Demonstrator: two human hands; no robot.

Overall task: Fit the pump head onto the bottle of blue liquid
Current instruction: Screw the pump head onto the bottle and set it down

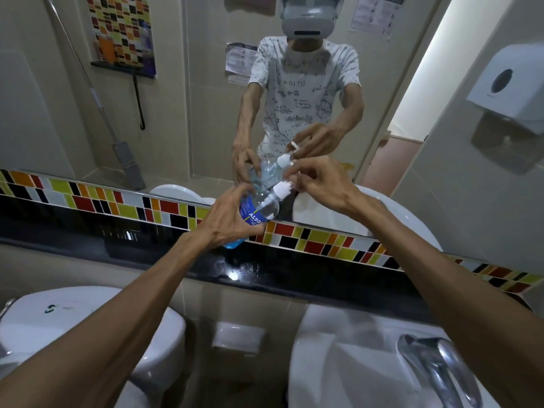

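Note:
My left hand (228,222) grips a clear bottle (259,207) with a blue label, tilted to the right above the black ledge; blue liquid shows at its lower end. The white pump head (281,189) sits at the bottle's mouth, its tube reaching down inside the bottle. My right hand (316,181) pinches the top of the pump head with its fingertips. Whether the collar is screwed tight on the neck cannot be told. The mirror behind shows both hands, the bottle and the pump again.
A black glossy ledge (265,275) runs under a band of coloured tiles (323,240) and the mirror (176,98). Below are a white sink (338,363) with a chrome tap (435,369), a toilet cistern (88,313) at left, and a paper dispenser (509,83) on the right wall.

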